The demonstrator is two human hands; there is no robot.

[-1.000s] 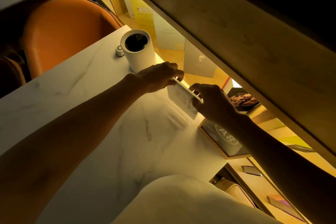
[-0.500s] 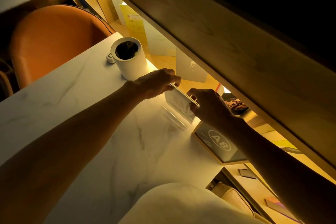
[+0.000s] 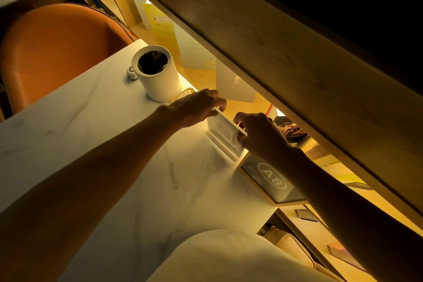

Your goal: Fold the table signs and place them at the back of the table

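A clear table sign (image 3: 223,131) with a printed card stands upright at the far edge of the white marble table (image 3: 119,167). My left hand (image 3: 196,107) pinches the left end of its top edge. My right hand (image 3: 258,133) grips the right end, with fingers over the top. The sign's foot rests on the table. Just right of it stands a wood-framed sign marked A8 (image 3: 272,178), also at the far edge.
A white cylindrical cup (image 3: 158,73) with a small white disc (image 3: 131,73) beside it stands left of my hands. Behind the table runs a lit wooden shelf (image 3: 251,103) holding cards and booklets. An orange chair (image 3: 57,52) is at left, a pale cushion (image 3: 229,256) at front.
Both hands stay on the sign's top edge. The view has shifted slightly, so everything sits a little lower and to the left in frame; the sign looks more upright.
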